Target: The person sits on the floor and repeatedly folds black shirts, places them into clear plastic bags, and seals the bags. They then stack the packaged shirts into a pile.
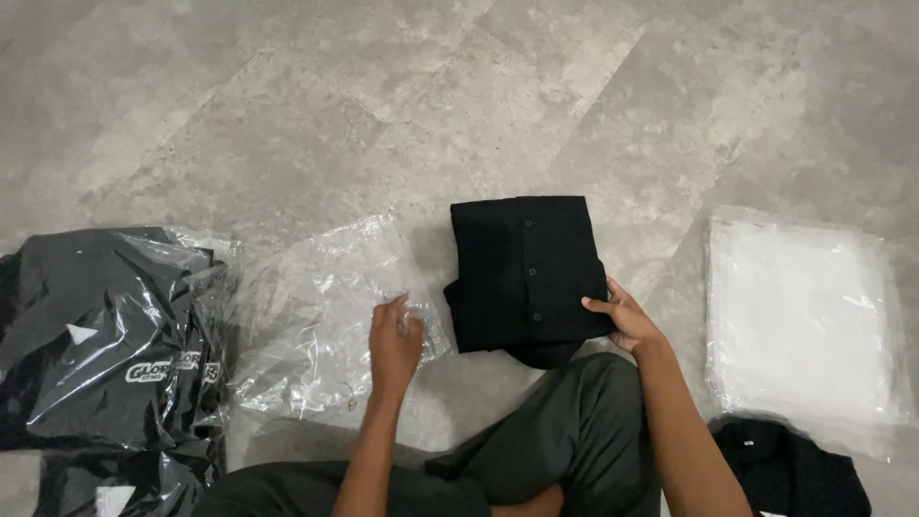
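Observation:
A folded black button shirt (522, 273) lies on the grey floor in front of me. My right hand (622, 316) grips its lower right corner, thumb on top. My left hand (394, 340) rests on the edge of an empty clear plastic bag (321, 321) spread flat to the left of the shirt, fingers curled onto the film. Shirt and bag lie side by side, almost touching.
At the left sits a pile of black garments sealed in clear bags (110, 335). A stack of empty clear bags (804, 321) lies at the right, with another black garment (790, 469) below it. My crossed legs in dark green trousers (565, 440) fill the bottom centre.

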